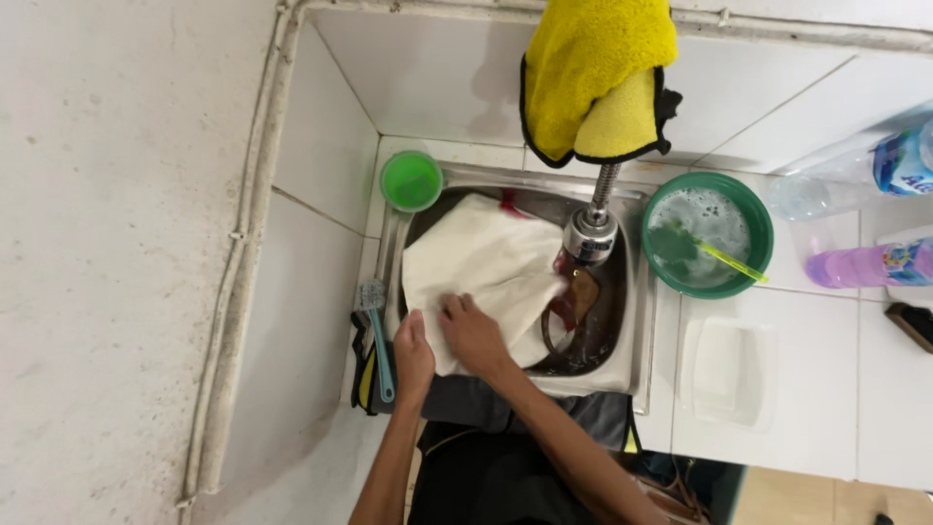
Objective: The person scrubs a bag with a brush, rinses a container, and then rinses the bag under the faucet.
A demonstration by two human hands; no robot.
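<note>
Two hands on one white cloth [483, 262] spread over the sink [637, 321]: left hand [413, 352] pinning its near edge, right hand [472, 331] pressing on top, fingers curled into the fabric. Best handled by gripping firmly and keeping the cloth beneath the tap [591, 233], clear of the brush [376, 331].

Both forearms enter from the bottom of the frame and reach up toward its centre. The left hand [414, 352] sits just left of centre, palm down, fingers curled and closed over what lies beneath it. The right hand [472, 333] lies just beside it, slightly higher, knuckles up with fingers bent and pressing downward. The right forearm slants from the lower right; the left rises almost straight. Both arms are bare.
</note>
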